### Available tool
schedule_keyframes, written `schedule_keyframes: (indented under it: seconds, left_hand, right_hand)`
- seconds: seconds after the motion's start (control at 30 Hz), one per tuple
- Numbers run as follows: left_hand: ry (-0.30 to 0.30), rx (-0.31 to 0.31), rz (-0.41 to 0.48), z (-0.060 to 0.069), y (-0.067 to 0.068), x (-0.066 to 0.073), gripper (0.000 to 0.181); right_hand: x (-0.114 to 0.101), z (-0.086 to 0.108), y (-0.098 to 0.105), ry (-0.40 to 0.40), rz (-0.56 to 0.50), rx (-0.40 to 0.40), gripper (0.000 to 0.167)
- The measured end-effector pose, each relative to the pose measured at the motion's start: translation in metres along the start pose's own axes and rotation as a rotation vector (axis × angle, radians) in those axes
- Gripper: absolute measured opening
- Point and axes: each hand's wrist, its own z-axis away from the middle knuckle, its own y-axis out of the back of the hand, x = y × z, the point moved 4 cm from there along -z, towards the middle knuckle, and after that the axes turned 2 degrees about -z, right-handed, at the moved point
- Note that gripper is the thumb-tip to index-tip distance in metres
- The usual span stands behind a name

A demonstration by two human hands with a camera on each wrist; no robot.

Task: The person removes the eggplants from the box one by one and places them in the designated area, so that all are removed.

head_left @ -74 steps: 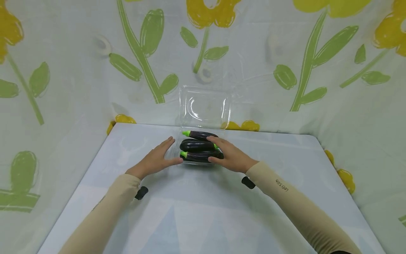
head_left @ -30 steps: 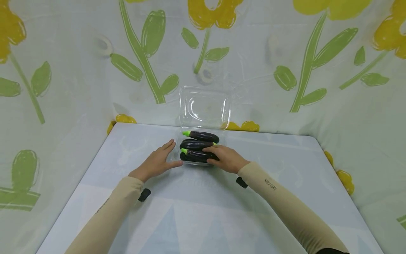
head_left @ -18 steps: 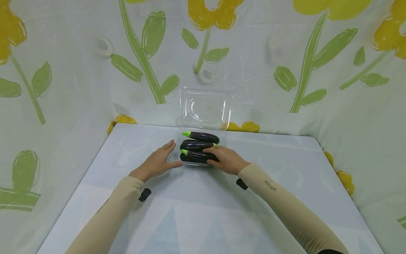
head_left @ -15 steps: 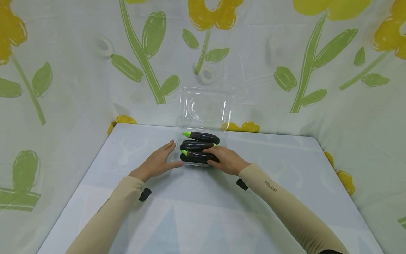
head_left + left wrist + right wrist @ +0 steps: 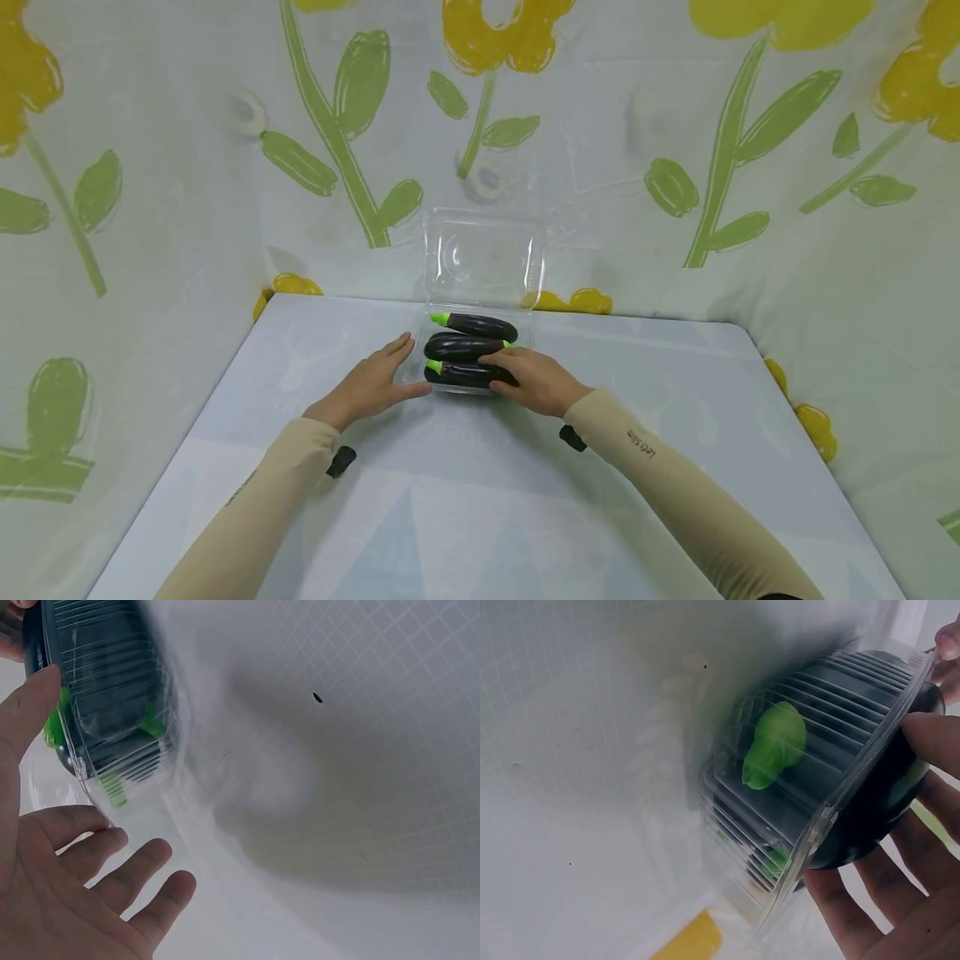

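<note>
A clear plastic clamshell box (image 5: 531,333) with its lid (image 5: 483,258) raised stands near the table's back edge. Dark purple eggplants with green stem ends lie crosswise in it. The right hand (image 5: 538,382) holds the right end of the nearest eggplant (image 5: 461,374), thumb in front and fingers behind. Behind that one are a middle eggplant (image 5: 463,346) and a back eggplant (image 5: 483,326). At the box's left side is the left hand (image 5: 367,387), thumb and fingers spread. In the left wrist view its thumb (image 5: 34,705) lies at the box rim and its fingers extend loosely.
A pale patterned cover lies on the table (image 5: 465,500). Behind it and at both sides hangs a flower-print curtain (image 5: 585,167); the raised lid stands close to it. Both forearms wear beige sleeves, with a black device (image 5: 341,462) under the left wrist.
The right hand has moved in from above the box's right side and taken hold of the nearest eggplant. That eggplant has since shifted slightly toward the front. The left hand stays nearly still.
</note>
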Motion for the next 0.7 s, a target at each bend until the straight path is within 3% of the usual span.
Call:
schedule_keyframes:
  seconds: [0.4,0.7]
  left_hand:
    - [0.003,-0.007,-0.017,-0.0013,0.0000,-0.0018,0.099]
    - [-0.025,0.007,-0.043,-0.0020,0.0021,0.0015,0.097]
  right_hand:
    - [-0.0013,0.0019,0.0022,0.076,0.041,0.066,0.044]
    - [0.0025,0.0067,0.0062,0.059,0.015,0.084,0.044]
